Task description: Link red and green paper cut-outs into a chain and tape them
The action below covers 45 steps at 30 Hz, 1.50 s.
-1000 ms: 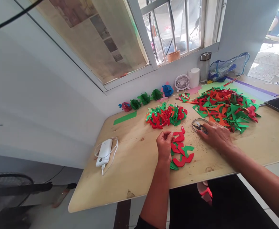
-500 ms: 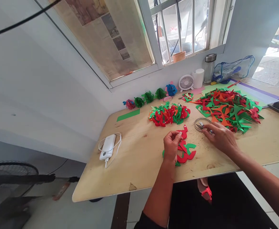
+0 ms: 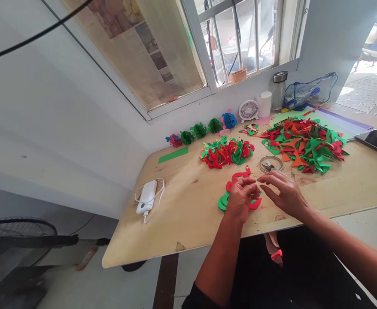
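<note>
My left hand (image 3: 241, 199) is closed, thumb and fingertips pinched together over a loose group of cut paper shapes. What it pinches, if anything, is too small to make out. Around it lie a curved red paper piece (image 3: 239, 175) with a small pale patch at its tip and a green paper piece (image 3: 223, 201). Close to those fingertips is my right hand (image 3: 285, 193), its thumb and fingers slightly apart with nothing visible between them. Just beyond it a small dark-tipped cutting tool (image 3: 267, 167) rests across a ring-shaped roll of tape (image 3: 280, 165).
Behind the hands sits a pile of red and green shapes (image 3: 227, 152); right of it is a bigger heap of paper scraps (image 3: 304, 146). A white power bank (image 3: 147, 196) with cable lies left. A small fan (image 3: 248, 110), a glass bottle (image 3: 278, 92) and folded paper figures line the wall.
My right hand has left the tool at the tape roll and moved left to my left hand. My left hand has let go of the red paper piece and shifted slightly right.
</note>
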{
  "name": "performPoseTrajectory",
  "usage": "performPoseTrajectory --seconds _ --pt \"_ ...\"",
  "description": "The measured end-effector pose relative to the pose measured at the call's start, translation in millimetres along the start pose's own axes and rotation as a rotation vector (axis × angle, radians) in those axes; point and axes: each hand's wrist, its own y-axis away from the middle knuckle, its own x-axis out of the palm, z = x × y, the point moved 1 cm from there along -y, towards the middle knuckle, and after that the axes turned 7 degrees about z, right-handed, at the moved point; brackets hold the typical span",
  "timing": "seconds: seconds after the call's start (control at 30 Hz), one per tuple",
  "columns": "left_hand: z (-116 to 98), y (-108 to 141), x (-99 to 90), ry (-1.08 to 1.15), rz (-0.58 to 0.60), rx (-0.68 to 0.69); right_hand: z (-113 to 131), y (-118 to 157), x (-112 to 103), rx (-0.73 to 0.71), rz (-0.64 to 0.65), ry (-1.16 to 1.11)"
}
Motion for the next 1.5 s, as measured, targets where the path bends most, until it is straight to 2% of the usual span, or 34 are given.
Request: performPoseTrajectory --seconds 0.27,0.33,0.4,0.53,0.63,0.77,0.97,1.27,1.37,1.5 --pt "-2 14 7.1 0.014 0.034 -0.030 9 2 -2 0.011 0.085 -0.004" --pt "-3 17 5.3 -0.005 0.041 -0.030 10 3 -1 0.012 0.093 -0.013" --pt "-4 19 -0.4 -0.094 -0.007 0.026 10 6 1 0.052 0.093 -0.033" --pt "-9 12 -19.7 -0.590 -0.268 0.275 5 16 2 0.247 0.076 -0.096" --pt "-9 -3 -28.7 -1.036 -0.300 0.285 2 25 4 0.326 0.056 -0.116" --pt "-5 -25 -27.6 -1.478 -0.312 0.290 1 38 10 0.379 0.085 -0.116" --pt "0 -41 -27.0 -1.566 -0.304 0.252 -4 54 19 0.475 0.139 -0.101" --pt "-2 -51 -38.1 -1.562 -0.310 0.179 2 53 17 0.501 0.168 -0.111" --pt "-3 -50 -38.6 -1.548 -0.320 0.210 1 54 18 0.533 0.170 -0.155" --pt "-8 -44 -35.2 -1.472 -0.378 0.389 -3 46 19 0.628 0.078 -0.318"
